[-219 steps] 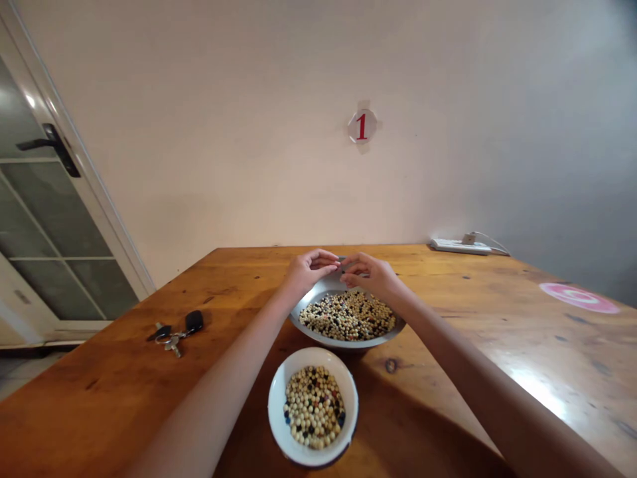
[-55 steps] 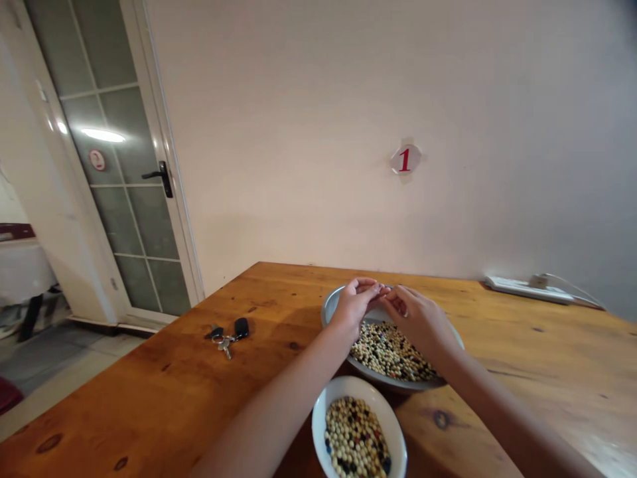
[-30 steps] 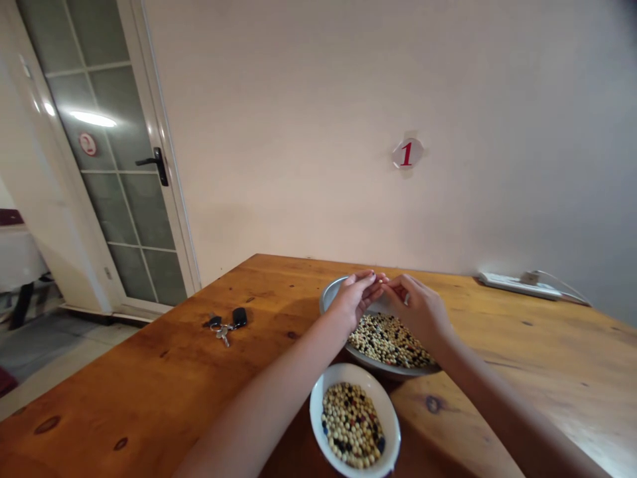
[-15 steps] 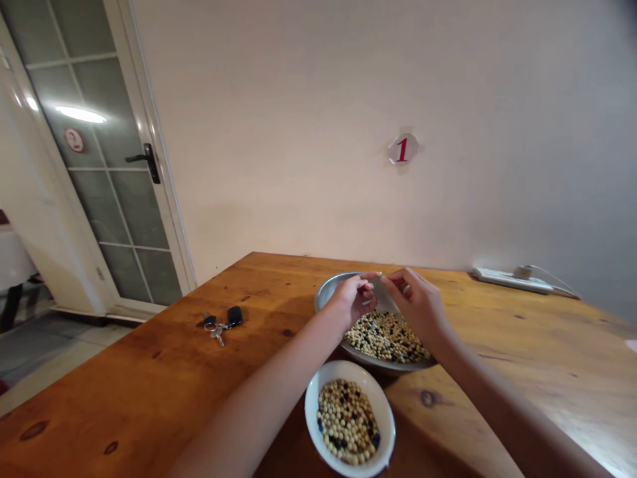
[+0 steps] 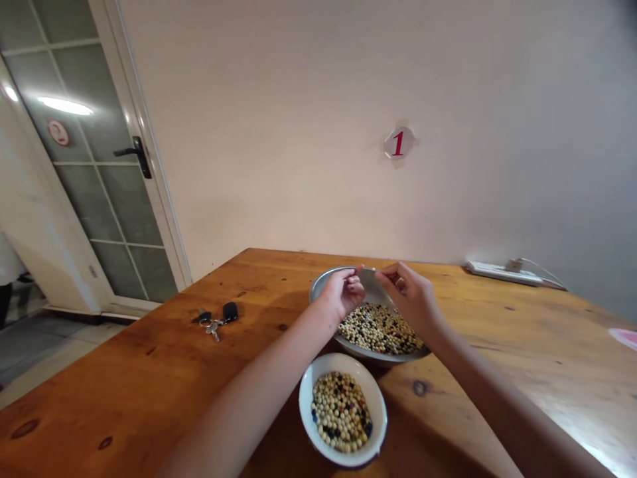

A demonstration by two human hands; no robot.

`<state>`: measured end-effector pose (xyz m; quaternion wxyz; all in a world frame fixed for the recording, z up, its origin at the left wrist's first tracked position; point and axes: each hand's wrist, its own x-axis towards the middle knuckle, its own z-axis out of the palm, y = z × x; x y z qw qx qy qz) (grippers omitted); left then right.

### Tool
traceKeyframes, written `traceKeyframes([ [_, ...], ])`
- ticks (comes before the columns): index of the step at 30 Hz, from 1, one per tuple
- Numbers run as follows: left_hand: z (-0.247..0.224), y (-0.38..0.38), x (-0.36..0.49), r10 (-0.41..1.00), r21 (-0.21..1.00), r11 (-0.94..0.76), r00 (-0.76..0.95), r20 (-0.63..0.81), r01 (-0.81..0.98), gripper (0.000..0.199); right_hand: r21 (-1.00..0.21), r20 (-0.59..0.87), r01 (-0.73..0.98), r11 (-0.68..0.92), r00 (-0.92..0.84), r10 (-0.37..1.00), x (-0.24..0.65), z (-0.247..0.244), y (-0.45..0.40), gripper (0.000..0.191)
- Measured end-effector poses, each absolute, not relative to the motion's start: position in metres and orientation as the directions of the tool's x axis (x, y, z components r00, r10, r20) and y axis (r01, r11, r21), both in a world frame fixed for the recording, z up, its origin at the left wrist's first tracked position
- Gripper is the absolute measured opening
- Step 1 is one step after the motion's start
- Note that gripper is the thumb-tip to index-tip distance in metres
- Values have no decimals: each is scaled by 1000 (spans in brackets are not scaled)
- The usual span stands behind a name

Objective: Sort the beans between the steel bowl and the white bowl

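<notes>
My left hand point(image 5: 343, 292) is raised over the left side of a metal bowl point(image 5: 321, 282), its fingers curled and the thumb and forefinger pinched. Facing it, my right hand point(image 5: 411, 292) pinches thumb and forefinger together over the bowl's right side. A tiny pale bit shows between the two sets of fingertips, too small to name. Below the hands, the metal bowl holds many small round beads point(image 5: 375, 328), mostly cream with black and a few coloured ones. Nearer to me stands a white bowl point(image 5: 307, 411) with similar beads point(image 5: 341, 411), some red and blue.
Keys with a black fob point(image 5: 219, 318) lie on the wooden table point(image 5: 199, 378) to the left. At the back right a white power strip point(image 5: 502, 272) with a plug and cable rests by the wall. A pink-and-white item point(image 5: 624, 338) shows at the right edge.
The view has turned slightly right, so everything sits a little further left. My fingertips are slightly further apart, both hands still above the metal bowl.
</notes>
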<state>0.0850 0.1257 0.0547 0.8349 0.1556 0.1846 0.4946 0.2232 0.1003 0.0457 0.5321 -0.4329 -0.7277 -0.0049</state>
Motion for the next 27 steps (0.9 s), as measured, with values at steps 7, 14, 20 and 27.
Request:
traceKeyframes([
  [7, 57, 114, 93, 948, 781, 130, 307, 82, -611, 20, -460, 778, 622, 633, -61, 625, 225, 44, 102, 18],
  [14, 54, 110, 96, 962, 921, -150, 163, 220, -360, 16, -516, 751, 592, 619, -35, 660, 226, 45, 103, 21],
  [20, 49, 118, 93, 907, 906, -393, 99, 410, -154, 18, -615, 690, 552, 564, 29, 724, 229, 45, 107, 25],
  [27, 48, 122, 90, 835, 839, -543, 108, 540, 9, 28, -756, 599, 332, 564, 3, 801, 231, 46, 109, 28],
])
